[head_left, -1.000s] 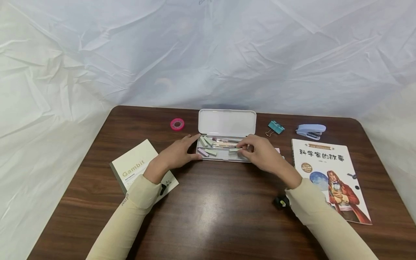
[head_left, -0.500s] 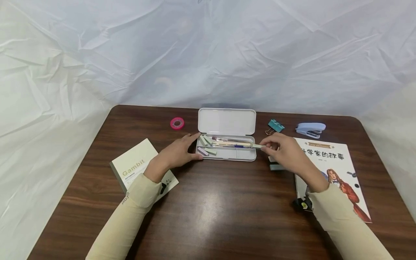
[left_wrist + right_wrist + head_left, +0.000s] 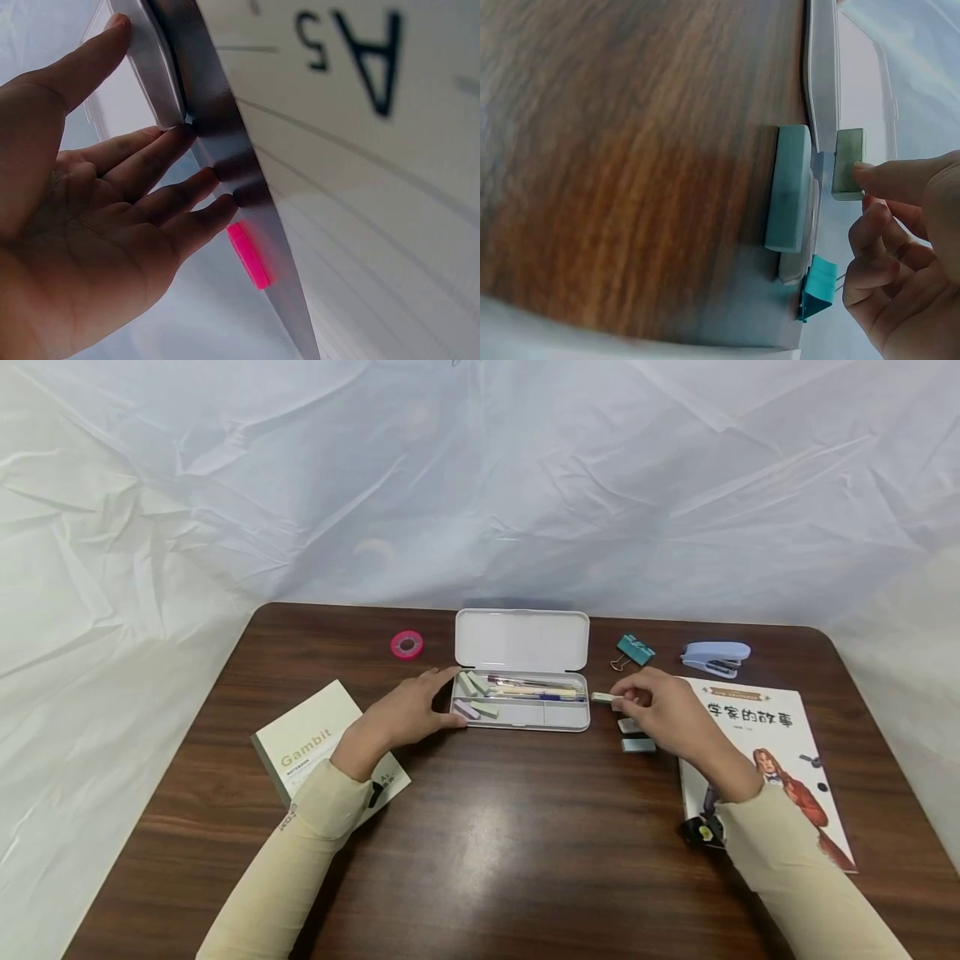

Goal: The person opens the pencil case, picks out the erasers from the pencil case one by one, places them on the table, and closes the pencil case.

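An open white pencil case (image 3: 522,714) stands at the table's far middle, its lid tilted back. My left hand (image 3: 408,712) holds its left end between thumb and index finger; the left wrist view shows the other fingers extended. Pens (image 3: 536,690) lie in the case's back compartment. Pale green erasers (image 3: 474,683) and a purple eraser (image 3: 467,709) sit at its left end. My right hand (image 3: 663,706) pinches a light green eraser (image 3: 847,163) just right of the case. Below it on the table lie a blue-green eraser (image 3: 638,745) and a greyish eraser (image 3: 628,726).
A pink tape roll (image 3: 407,645) lies behind my left hand, and a notebook (image 3: 309,739) lies under that forearm. At the right are a teal binder clip (image 3: 635,649), a light blue stapler (image 3: 715,657) and a picture book (image 3: 757,702), partly under my right arm.
My right hand has moved right, out of the pencil case, carrying the light green eraser to the table beside it. The left hand has stayed at the case's left end.
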Demonstrator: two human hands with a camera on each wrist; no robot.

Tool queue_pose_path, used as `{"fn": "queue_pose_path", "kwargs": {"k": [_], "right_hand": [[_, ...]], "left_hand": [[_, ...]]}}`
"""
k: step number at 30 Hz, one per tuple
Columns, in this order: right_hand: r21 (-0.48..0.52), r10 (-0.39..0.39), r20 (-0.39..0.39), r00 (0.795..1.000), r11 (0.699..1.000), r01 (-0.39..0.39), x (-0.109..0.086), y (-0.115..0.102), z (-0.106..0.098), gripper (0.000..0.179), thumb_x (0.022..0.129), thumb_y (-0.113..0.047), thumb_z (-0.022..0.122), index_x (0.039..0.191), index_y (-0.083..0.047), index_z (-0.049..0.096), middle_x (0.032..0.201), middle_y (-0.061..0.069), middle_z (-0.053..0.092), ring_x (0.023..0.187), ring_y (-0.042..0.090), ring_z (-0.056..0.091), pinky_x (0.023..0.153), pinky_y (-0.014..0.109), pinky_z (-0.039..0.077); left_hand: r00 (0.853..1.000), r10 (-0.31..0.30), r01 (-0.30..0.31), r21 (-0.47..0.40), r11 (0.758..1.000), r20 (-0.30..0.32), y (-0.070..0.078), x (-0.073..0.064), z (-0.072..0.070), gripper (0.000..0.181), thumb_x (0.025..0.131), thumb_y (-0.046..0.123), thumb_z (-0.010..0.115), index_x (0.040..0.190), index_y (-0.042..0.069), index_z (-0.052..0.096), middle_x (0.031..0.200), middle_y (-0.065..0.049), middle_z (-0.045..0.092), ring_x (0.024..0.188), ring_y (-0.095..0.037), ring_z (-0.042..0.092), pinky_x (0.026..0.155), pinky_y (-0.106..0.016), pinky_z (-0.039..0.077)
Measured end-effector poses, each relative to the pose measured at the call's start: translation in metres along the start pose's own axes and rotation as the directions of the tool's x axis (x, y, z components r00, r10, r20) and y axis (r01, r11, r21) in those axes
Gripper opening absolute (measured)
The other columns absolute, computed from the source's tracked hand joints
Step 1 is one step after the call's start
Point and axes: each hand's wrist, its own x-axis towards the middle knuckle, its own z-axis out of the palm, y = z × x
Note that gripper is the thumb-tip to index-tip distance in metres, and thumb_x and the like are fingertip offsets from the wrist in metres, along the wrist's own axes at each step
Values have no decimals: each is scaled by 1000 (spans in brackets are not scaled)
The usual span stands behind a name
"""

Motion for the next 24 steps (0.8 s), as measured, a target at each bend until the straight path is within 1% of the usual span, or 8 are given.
{"fn": "queue_pose_path", "kwargs": {"k": [7,12,16,21,24], "right_hand": [[-16,22,38,999,1000,-22,0,-1,0,16,107,-9,80,119,1,83,106,13,73,89,20,63,71,27,48],[-30,29,58,998,999,-27,-3,-1,-2,16,107,-10,80,119,0,83,104,13,73,90,20,64,71,28,48],[-36,36,72,997,999,-34,-8,0,-4,16,108,-10,80,119,0,84,103,12,73,89,19,64,71,27,48],[-27,26,70,997,999,-25,-14,1,-4,16,107,-9,81,119,1,84,104,12,74,86,16,61,67,25,46],[-25,20,64,998,1000,-18,-16,1,-3,15,106,-8,82,119,0,84,104,12,74,85,15,60,66,24,46]], "left_hand": [[1000,6,-6,4,1000,-2,-4,3,3,102,98,61,86,180,26,38,182,-16,47,171,-41,43,138,-60,42],[1000,-2,2,3,1000,3,-4,2,4,103,98,64,85,181,28,37,183,-15,45,172,-41,43,138,-61,42],[1000,-1,1,-3,1000,4,-2,2,4,101,99,62,84,181,28,36,183,-15,45,172,-40,41,138,-61,41],[1000,3,-3,-23,1000,2,1,-2,0,100,100,61,84,181,26,36,183,-18,44,173,-43,40,138,-63,40],[1000,2,-2,-29,1000,4,2,-4,-1,100,100,61,84,181,27,36,183,-17,44,173,-43,40,138,-64,38]]}}
